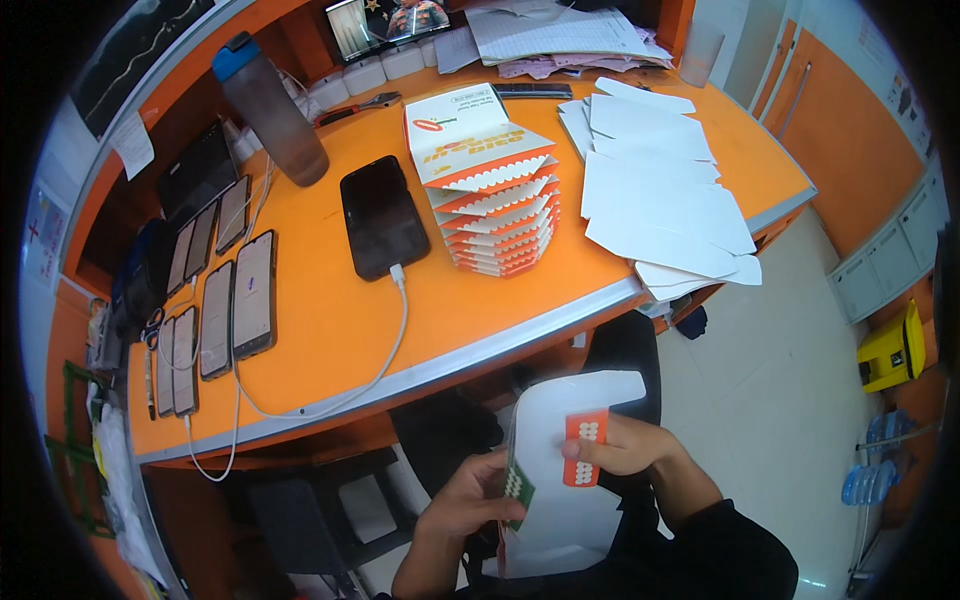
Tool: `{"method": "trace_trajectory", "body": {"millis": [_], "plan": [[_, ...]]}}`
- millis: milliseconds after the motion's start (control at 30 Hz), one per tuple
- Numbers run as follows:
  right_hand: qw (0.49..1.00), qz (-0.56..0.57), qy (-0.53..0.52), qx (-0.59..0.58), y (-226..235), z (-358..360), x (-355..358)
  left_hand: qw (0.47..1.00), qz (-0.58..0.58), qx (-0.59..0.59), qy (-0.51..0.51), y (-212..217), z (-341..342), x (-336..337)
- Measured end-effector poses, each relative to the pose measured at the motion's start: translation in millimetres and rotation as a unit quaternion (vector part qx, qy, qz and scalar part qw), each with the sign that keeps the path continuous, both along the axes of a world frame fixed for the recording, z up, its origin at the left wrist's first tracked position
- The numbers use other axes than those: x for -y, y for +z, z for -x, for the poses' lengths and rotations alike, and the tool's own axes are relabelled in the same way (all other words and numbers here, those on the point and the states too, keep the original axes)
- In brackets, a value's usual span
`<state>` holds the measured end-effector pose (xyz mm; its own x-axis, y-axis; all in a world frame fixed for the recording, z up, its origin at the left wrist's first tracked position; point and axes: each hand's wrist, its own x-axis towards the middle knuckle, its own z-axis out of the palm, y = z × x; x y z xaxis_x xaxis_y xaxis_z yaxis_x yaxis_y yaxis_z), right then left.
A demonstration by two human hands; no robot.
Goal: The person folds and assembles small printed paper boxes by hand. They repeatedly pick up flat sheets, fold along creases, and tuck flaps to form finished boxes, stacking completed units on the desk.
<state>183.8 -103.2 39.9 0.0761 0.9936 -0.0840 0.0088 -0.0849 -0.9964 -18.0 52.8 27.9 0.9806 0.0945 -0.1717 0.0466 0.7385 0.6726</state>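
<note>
A white cardboard box blank (560, 525) is held low in front of me, below the desk's front edge. My left hand (468, 497) grips its left side, thumb by a green flap with a white scalloped pattern. On its right part, my right hand (622, 446) pinches an orange flap (583, 470) with white scallops. On the desk stands a stack of folded orange-and-white boxes (490, 180), nested in one another. To its right lies a pile of flat white box blanks (660, 205), some jutting over the desk's edge.
The orange desk (310, 350) has a metal-trimmed edge. On it are a black phone (383, 218) on a white cable, several phones (253, 295) at the left, a blue-lidded bottle (275, 120), pliers (360, 107) and papers (555, 35). A dark chair (625, 365) stands below.
</note>
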Motion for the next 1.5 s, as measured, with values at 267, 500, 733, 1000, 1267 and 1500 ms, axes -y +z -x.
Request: {"method": "trace_trajectory", "body": {"millis": [267,500,733,1000,1267,1500], "plan": [[0.992,0.076,0.075,0.069,8.3,-5.4,-4.6,0.973,-0.136,-0.148,0.114,1.7,-10.5,9.5],[0.996,0.050,0.068,0.032,0.6,-4.7,-10.6,0.969,-0.190,0.000,0.159,-18.6,6.8,-2.6],[0.997,0.038,0.061,0.014,15.9,-1.1,-12.6,0.840,-0.473,0.019,0.264,4.7,-18.1,-5.3],[0.997,-0.061,-0.048,-0.005,-11.0,8.4,-13.8,0.842,-0.438,0.000,0.313,6.9,-28.3,-4.3],[0.989,0.006,-0.146,-0.029,-5.8,26.0,-12.4,0.814,-0.477,-0.024,0.331,7.7,-33.0,3.2],[0.992,-0.104,-0.053,-0.055,-30.5,11.0,-7.9,0.785,-0.492,-0.025,0.376,6.0,-31.1,6.3]]}}
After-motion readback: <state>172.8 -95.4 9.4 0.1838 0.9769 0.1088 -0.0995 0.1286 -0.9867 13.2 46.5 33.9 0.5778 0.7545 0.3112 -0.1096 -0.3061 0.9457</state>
